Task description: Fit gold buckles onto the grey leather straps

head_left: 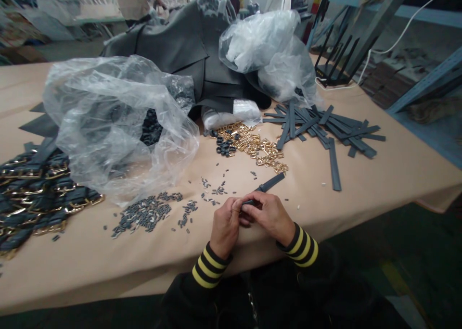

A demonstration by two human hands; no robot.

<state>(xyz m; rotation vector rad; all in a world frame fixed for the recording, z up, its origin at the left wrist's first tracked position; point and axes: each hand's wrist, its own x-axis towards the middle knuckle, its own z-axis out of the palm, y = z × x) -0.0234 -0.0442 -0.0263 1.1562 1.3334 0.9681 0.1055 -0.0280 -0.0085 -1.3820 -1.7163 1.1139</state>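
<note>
Both hands meet at the table's front edge around one dark strap (271, 182), whose far end points up and to the right. My left hand (226, 223) pinches its near end, fingers closed. My right hand (272, 215) has its fingers closed on the strap just to the right, the fingertips touching those of the left. What lies between the fingertips is mostly hidden. Beyond the hands is a heap of gold buckles (265, 148) with black rings (225, 146) beside it. Small dark pieces (144, 213) lie scattered to the left.
Loose dark strips (335, 165) lie at the right. Finished-looking buckled straps (43, 194) are piled at the far left. Clear plastic bags (119, 107) and dark sheet material (173, 40) cover the back of the table (361, 189). A black router (334, 71) stands back right.
</note>
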